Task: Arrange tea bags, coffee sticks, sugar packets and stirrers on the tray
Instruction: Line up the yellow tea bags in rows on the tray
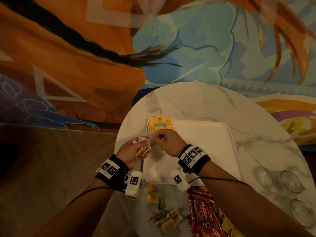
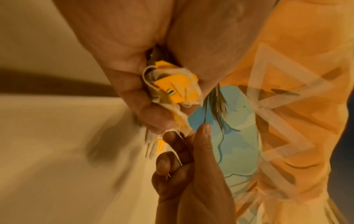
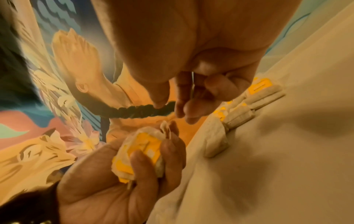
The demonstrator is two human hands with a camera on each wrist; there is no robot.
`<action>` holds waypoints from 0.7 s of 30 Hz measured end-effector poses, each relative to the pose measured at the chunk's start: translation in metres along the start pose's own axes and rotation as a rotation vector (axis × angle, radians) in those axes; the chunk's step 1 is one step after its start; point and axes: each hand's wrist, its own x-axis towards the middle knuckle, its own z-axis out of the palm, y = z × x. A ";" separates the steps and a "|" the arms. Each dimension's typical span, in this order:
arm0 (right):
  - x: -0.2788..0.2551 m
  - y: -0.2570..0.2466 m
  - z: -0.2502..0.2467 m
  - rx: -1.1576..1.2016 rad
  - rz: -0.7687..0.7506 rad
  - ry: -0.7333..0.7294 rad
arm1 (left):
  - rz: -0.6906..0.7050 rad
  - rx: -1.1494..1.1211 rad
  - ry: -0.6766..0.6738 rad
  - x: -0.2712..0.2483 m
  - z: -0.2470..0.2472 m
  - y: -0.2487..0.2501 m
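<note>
Left grip (image 1: 135, 151) clenched round a bunch of tea bags (image 3: 139, 153), palm up beside the tray (image 1: 205, 151) edge. Right grip (image 1: 165, 140) pinching a thin string (image 2: 180, 157), seen only from the left wrist. Rows of tea bags (image 1: 160, 124) already in the tray's far left corner; loose ones (image 1: 164, 218) on the surface (image 1: 196, 103).

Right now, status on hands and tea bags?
Left hand grips a bunch of tea bags. Right hand pinches at one. Tea bag rows started in tray corner. Nothing in the way.

Yellow-tagged tea bags (image 1: 160, 123) sit on a white tray (image 1: 205, 151), beside red coffee sticks (image 1: 201, 212), on white grey-veined marble table (image 1: 196, 103).
</note>
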 end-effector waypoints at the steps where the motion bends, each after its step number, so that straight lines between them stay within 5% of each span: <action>1: -0.002 0.002 0.001 0.018 0.004 -0.003 | 0.010 0.023 -0.012 0.001 0.001 0.000; 21: -0.023 0.008 -0.008 0.208 -0.071 0.058 | -0.014 0.123 -0.034 -0.001 0.008 0.002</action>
